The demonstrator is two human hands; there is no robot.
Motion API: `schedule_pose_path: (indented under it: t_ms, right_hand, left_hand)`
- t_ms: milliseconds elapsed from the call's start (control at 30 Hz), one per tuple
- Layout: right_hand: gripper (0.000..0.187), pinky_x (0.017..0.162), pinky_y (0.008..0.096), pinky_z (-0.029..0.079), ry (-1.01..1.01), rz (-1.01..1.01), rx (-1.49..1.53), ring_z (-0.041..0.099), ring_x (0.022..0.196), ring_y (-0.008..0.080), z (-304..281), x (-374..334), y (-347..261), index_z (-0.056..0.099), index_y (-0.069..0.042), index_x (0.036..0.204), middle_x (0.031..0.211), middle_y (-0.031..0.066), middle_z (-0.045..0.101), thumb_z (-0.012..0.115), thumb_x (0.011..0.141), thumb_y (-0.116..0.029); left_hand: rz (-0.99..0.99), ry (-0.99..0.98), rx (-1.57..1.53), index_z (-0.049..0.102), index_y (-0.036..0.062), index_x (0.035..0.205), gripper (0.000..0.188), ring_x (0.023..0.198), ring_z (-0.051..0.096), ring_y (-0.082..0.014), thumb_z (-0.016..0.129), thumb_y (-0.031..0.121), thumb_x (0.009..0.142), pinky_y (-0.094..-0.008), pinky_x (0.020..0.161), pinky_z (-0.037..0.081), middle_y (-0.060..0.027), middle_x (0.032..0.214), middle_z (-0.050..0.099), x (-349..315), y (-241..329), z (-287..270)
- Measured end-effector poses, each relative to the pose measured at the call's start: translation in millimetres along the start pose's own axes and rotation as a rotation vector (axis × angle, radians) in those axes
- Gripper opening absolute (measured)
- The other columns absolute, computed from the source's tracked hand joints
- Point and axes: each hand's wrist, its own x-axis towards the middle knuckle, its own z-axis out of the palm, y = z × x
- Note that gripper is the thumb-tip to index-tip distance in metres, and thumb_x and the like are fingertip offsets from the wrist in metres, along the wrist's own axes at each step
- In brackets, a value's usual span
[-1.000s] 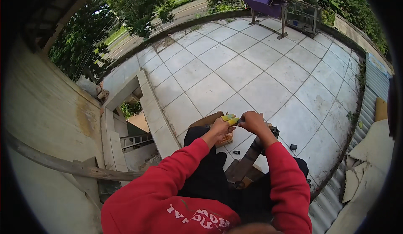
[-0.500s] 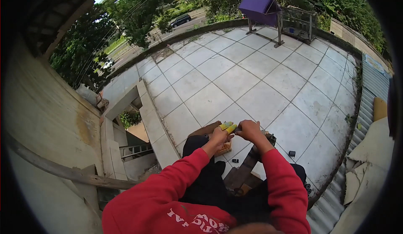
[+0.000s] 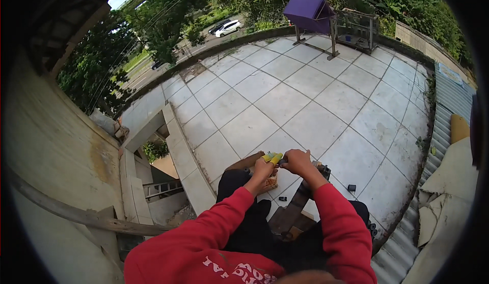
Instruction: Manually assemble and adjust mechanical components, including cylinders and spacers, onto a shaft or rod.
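My left hand (image 3: pixel 262 172) is closed, with two yellow tube-like pieces (image 3: pixel 273 158) at its fingertips. Whether they are held or worn on the fingers I cannot tell. Against them, my right hand (image 3: pixel 298 162) pinches a small dark piece (image 3: pixel 283 162), mostly hidden by the fingers. Below my left hand is a small box (image 3: pixel 270 183) with orange-brown contents. A dark wooden stand (image 3: pixel 285 218) lies between my legs, its far end passing under my right wrist. One small black piece (image 3: pixel 282 199) rests on the tiles near it, and a black cylinder (image 3: pixel 351 187) lies farther right.
Pale square tiles (image 3: pixel 285 98) spread ahead, bounded by a low wall. To the left, a ledge (image 3: pixel 186 154) borders an opening with a ladder (image 3: pixel 163 188) below. Corrugated roofing (image 3: pixel 442 131) runs along the right. A purple-covered frame (image 3: pixel 309 14) stands far off.
Both hands remain together around the yellow pieces and the dark piece, with the right fingers shifted slightly. The view has tilted a little, and a white car now shows on the road.
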Motion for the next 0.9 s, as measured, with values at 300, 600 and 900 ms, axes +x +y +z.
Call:
schedule_pose_path:
  t_ms: [300,600,900]
  right_hand:
    - [0.034,0.108,0.0742,0.036,0.019,-0.001,-0.018,0.071,0.108,0.0305,6.2,2.8,2.5,0.079,-0.014,0.105,0.107,0.0072,0.077,0.082,0.083,-0.041]
    - [0.031,0.109,0.0773,0.033,0.009,0.016,0.003,0.072,0.111,0.032,1.5,-0.6,-0.3,0.078,-0.013,0.105,0.113,0.0088,0.077,0.083,0.085,-0.037]
    - [0.031,0.109,0.0779,0.033,0.001,0.014,0.013,0.072,0.11,0.0322,0.3,-2.5,1.3,0.077,-0.013,0.105,0.111,0.0095,0.077,0.083,0.085,-0.036]
  left_hand:
    - [0.028,-0.027,0.027,0.066,0.0028,0.139,0.044,0.082,0.067,-0.0106,0.054,-0.001,0.097,-0.025,0.067,0.055,-0.0065,0.111,0.074,4.5,-4.7,-4.7]
    - [0.038,-0.049,-0.065,0.065,0.0011,0.137,0.034,0.087,0.066,-0.0111,0.06,0.006,0.104,-0.0266,0.074,0.053,-0.0047,0.107,0.071,0.4,1.6,0.3]
    - [0.067,-0.023,-0.076,0.065,0.0004,0.138,0.034,0.087,0.067,-0.0114,0.061,0.008,0.105,-0.0257,0.072,0.057,-0.0055,0.11,0.072,-3.5,4.5,6.4]
